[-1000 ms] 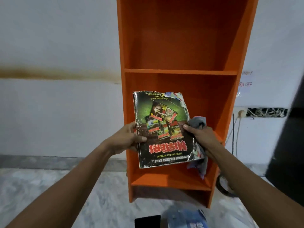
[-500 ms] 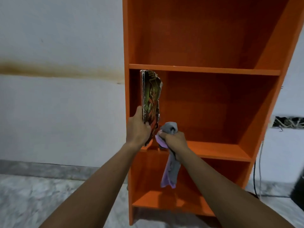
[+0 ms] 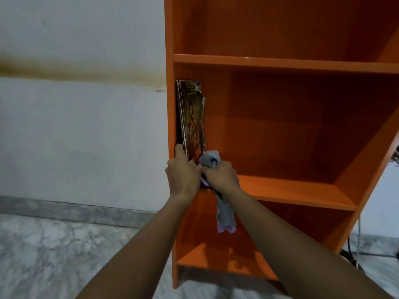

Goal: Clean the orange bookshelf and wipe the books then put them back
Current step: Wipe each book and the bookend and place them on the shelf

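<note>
I see the book [image 3: 191,119] standing upright in the middle compartment of the orange bookshelf [image 3: 287,62], against its left wall. My left hand [image 3: 183,176] grips its lower edge. My right hand [image 3: 220,175] is closed around a grey cloth [image 3: 225,214].

The book [image 3: 191,119] stands upright in the bookshelf [image 3: 302,186], against its wall at nine o'clock. At the book's six o'clock the left hand [image 3: 183,175] grips it. The right hand [image 3: 220,175], at the left's three o'clock, holds a cloth [image 3: 225,214].
</note>
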Demonstrator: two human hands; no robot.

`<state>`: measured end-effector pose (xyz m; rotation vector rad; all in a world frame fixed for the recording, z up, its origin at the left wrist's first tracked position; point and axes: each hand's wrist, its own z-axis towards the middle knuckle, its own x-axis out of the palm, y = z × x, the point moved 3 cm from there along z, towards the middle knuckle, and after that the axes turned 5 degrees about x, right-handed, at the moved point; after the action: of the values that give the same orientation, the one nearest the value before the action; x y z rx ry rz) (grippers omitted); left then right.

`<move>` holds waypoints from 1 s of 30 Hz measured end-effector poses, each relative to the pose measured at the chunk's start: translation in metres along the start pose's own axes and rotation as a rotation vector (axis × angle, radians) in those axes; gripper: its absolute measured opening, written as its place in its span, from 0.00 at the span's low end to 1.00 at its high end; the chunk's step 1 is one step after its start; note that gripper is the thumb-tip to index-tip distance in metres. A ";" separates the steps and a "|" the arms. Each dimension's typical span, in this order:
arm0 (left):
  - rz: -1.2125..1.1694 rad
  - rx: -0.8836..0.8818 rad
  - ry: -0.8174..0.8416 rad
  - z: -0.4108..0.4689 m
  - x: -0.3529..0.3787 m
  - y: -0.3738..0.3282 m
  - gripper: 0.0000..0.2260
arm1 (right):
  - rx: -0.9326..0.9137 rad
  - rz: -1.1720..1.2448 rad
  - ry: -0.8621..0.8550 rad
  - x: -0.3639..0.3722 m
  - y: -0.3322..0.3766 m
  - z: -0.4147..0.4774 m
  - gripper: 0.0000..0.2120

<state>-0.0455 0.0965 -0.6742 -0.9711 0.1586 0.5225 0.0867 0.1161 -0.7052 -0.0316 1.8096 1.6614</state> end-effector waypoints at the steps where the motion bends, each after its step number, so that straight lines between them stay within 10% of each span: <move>1: 0.003 -0.008 0.003 -0.001 -0.001 -0.001 0.18 | -0.008 0.016 -0.006 -0.002 -0.001 -0.003 0.18; 9: 0.039 -0.173 0.015 -0.092 -0.010 -0.008 0.24 | 0.083 0.625 -0.110 -0.045 -0.045 -0.104 0.13; 16: 0.008 -0.424 0.593 -0.287 0.033 0.026 0.25 | 0.542 0.843 -0.203 -0.085 -0.245 -0.206 0.06; 21: 0.193 -0.661 1.108 -0.425 0.053 0.088 0.32 | 0.644 1.004 -0.255 -0.098 -0.335 -0.275 0.18; 25: 0.299 -0.624 1.117 -0.472 0.056 0.095 0.29 | 0.751 0.298 -0.259 -0.099 -0.375 -0.311 0.20; 28: 0.257 -0.681 1.050 -0.485 0.063 0.095 0.30 | 0.554 -0.468 -0.050 -0.084 -0.404 -0.349 0.24; 30: 0.229 -0.768 0.994 -0.487 0.071 0.103 0.30 | 0.394 -0.557 -0.061 -0.068 -0.418 -0.369 0.28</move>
<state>0.0144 -0.2313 -1.0511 -1.9278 1.0228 0.2539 0.1589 -0.3199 -1.0519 -0.2809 1.8350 0.9015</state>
